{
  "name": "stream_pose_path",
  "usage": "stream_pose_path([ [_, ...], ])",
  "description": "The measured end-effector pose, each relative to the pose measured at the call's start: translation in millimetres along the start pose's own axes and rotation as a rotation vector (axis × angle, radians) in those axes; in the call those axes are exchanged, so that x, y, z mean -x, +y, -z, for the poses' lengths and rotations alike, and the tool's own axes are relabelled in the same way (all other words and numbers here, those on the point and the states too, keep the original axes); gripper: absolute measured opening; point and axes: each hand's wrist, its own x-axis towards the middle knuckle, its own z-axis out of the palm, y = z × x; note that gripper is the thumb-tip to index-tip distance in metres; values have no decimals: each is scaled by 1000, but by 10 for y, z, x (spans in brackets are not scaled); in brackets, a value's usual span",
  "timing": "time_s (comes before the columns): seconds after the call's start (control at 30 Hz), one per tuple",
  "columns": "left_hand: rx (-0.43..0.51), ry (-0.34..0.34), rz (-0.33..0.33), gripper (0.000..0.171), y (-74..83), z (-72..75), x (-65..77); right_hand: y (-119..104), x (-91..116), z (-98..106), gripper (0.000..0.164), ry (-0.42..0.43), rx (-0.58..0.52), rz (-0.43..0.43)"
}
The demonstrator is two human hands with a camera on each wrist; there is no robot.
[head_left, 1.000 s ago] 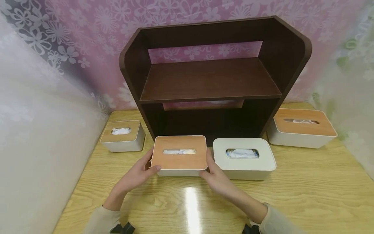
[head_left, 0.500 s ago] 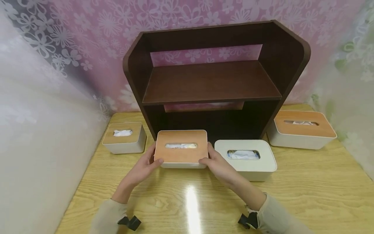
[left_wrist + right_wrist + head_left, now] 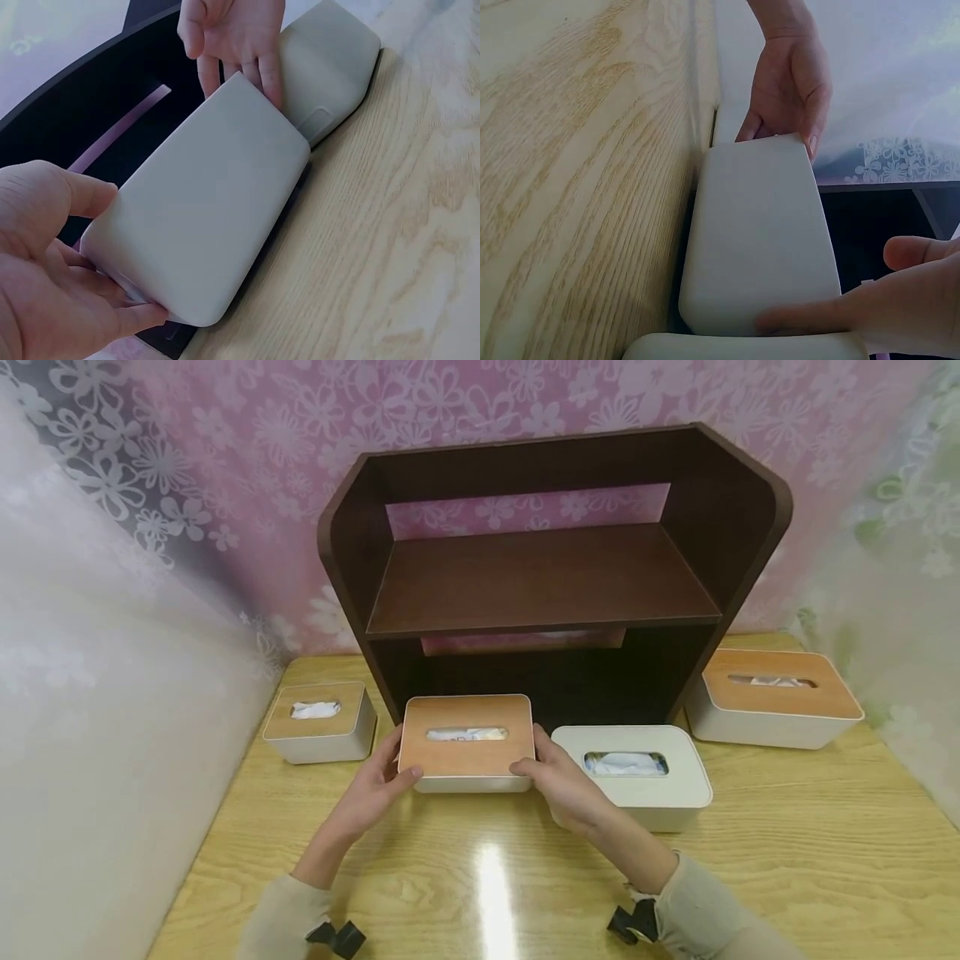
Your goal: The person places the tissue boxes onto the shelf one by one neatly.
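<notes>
A tissue box (image 3: pixel 465 760) with a wood-look lid and white sides is held between both hands at the shelf's lower opening. My left hand (image 3: pixel 375 789) grips its left end, thumb over the front corner of the lid. The right end is in my right hand (image 3: pixel 566 789), thumb likewise on the lid's front corner. In the left wrist view the white front of the box (image 3: pixel 202 202) shows. Close to my right hand stands an all-white tissue box (image 3: pixel 626 789). The dark brown two-tier shelf (image 3: pixel 543 577) rises right behind both boxes.
A small wood-lidded tissue box (image 3: pixel 315 727) stands left of the shelf. Another long wood-lidded one (image 3: pixel 776 702) is at its right side. The wooden table (image 3: pixel 450 877) ends at a pale wall (image 3: pixel 112 760) on the left; flowered pink covering hangs behind the shelf.
Both hands have moved the held tissue box away from me, up to the shelf's lower opening. My right thumb has come up onto the lid. The other boxes stay put.
</notes>
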Motion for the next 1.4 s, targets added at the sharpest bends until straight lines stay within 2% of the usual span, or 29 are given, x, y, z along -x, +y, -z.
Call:
stream_pose_path([
  [0.2,-7,23,21,76,18,-14,-12,-16,-14,-13,78,26,-20,9],
  [0.4,-100,21,2,81,-23,-35,-6,-13,-11,-40,80,71,-52,20],
  [0.5,-115,3,-8,85,-28,-42,0,-3,-9,-46,80,96,-73,20],
  [0.63,-102,8,28,87,-25,-50,6,12,-1,-39,81,115,-87,27],
  [0.8,-129,80,47,85,-30,-78,13,43,24,-20,82,120,-57,59],
  [0.97,-216,184,25,81,-8,-142,8,67,35,-24,72,134,11,96],
  [1.2,-236,272,-38,69,12,-250,18,105,92,-51,61,133,170,111],
  [1.3,-239,305,-47,66,19,-281,21,120,144,-73,63,125,178,123],
  [1.4,-248,335,-43,65,33,-296,30,145,223,-111,74,109,149,126],
])
